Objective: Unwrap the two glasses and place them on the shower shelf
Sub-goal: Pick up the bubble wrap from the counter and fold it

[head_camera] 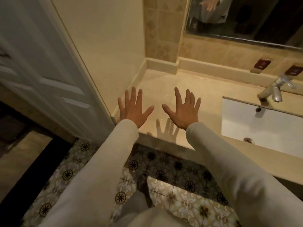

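Both hands were held out above the beige countertop [164,84], the left hand [132,108] and the right hand [183,110] side by side and apart, fingers straight and spread, with nothing gripped. The counter was bounded on its left by a low upstand against the plain wall [101,38] and at the back by another upstand below the mirror [246,18]; its front edge ran diagonally above the patterned floor [68,163]. A white panelled door [41,63] stood just left of the wall's corner. Bare surface lay between the hands and the back upstand. To the right a white rectangular basin [255,125] was set into the counter, with only a drain [248,139] and an overflow hole seen inside, and a chrome tap [273,90] behind it. The two glasses could not be made out with certainty; a faint curved outline near the back of the counter was too indistinct to identify.
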Demonstrator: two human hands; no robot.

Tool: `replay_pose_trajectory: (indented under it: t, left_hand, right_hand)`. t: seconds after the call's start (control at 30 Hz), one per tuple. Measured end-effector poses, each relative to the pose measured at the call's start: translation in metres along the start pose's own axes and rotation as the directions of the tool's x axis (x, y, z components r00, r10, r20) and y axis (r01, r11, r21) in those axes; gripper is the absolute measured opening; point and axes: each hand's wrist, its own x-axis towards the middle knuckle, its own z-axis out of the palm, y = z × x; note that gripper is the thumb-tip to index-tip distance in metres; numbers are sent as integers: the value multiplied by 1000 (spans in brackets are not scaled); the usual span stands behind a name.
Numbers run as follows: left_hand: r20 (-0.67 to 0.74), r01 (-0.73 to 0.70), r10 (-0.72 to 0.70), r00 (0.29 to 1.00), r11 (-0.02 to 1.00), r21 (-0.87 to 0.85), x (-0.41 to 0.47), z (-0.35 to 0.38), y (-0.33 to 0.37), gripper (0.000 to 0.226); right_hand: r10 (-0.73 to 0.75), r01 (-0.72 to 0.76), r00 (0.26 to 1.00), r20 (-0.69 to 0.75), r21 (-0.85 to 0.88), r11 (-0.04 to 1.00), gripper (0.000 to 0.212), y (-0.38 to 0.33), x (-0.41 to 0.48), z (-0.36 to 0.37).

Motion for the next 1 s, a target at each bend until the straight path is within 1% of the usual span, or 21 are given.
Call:
replay_pose_trajectory:
  t: [0.07,0.23,0.3,0.37,0.43,0.57,0.67,0.8,0.9,1.0]
  left_hand:
    - [9,-22,22,1000,1000,1,37,-5,-8,86]
    - [37,-64,63,997,997,47,118,-11,-22,86]
    - [48,-63,62,997,998,7,143,-8,-23,85]
    - [54,-90,92,994,995,-32,167,-3,-23,86]
    - [76,-122,126,989,991,-55,189,3,-21,86]
    - [103,-111,129,986,980,-166,219,16,-17,85]
    - [95,-65,92,991,964,-258,233,22,-14,82]
    - [63,4,24,998,913,-408,250,29,-6,72]
    - [49,64,-45,998,855,-514,255,39,-3,64]
    - [88,111,-74,993,826,-552,255,50,-1,67]
  right_hand:
    - [26,-26,1000,-7,1,1000,88,-10,34,1]
    - [131,-130,991,-6,105,986,86,-25,99,4]
    - [155,-154,988,1,132,979,86,-24,116,6]
    - [179,-178,984,9,166,970,87,-20,138,8]
    - [230,-229,973,25,241,943,88,-13,160,13]
    - [305,-308,949,81,446,840,91,6,194,30]
    - [362,-392,918,164,518,760,91,21,215,44]
    - [452,-506,853,262,626,593,88,39,234,60]
    - [474,-568,812,340,648,508,85,48,239,73]
    - [473,-633,771,426,597,493,80,55,242,83]
